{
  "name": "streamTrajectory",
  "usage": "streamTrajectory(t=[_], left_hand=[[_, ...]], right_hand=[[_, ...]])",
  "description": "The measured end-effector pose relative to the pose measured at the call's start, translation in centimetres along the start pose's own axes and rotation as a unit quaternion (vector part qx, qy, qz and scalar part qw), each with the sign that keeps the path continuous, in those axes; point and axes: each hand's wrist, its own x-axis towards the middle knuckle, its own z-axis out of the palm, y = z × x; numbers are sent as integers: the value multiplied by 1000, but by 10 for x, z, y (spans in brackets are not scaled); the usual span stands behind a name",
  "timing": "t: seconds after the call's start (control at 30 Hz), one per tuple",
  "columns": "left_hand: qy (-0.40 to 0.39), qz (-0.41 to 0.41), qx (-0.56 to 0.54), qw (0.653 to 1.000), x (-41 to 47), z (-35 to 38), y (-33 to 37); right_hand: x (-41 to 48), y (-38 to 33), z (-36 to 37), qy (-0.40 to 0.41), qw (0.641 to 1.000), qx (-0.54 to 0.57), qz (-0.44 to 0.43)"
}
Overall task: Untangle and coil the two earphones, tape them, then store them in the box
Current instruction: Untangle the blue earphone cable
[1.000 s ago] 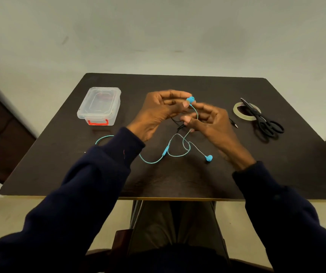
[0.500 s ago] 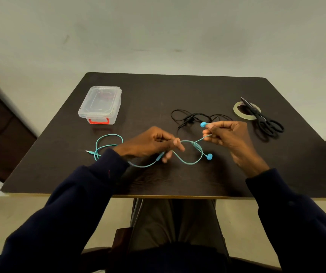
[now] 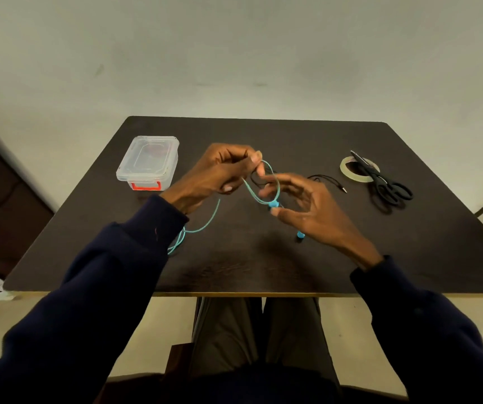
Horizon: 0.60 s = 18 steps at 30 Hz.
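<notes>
Two hands — L hand (image 3: 219, 174), R hand (image 3: 310, 212) — on teal earphone (image 3: 272, 204).

A dark wooden table (image 3: 263, 266) carries a clear plastic box (image 3: 148, 161) with a red latch at far left. A tape roll (image 3: 348, 170) lies at far right, with black scissors (image 3: 383, 182) across it. A black earphone (image 3: 326, 182) lies mid-table, and part of a blue earphone (image 3: 202, 225) cable trails at near left.
</notes>
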Motion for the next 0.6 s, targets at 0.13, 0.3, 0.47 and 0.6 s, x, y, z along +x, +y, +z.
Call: streamTrajectory(t=[0.13, 0.3, 0.47, 0.6], left_hand=[[88, -9, -40, 995, 4, -4, 6], [156, -37, -116, 980, 6, -17, 0], [75, -111, -80, 988, 15, -19, 2], [7, -159, -61, 985, 25, -10, 2]], right_hand=[[7, -4, 3, 46, 996, 73, -9], [-3, 0, -13, 40, 996, 76, 1], [-8, -1, -25, -32, 983, 173, 47], [5, -2, -24, -17, 980, 177, 86]])
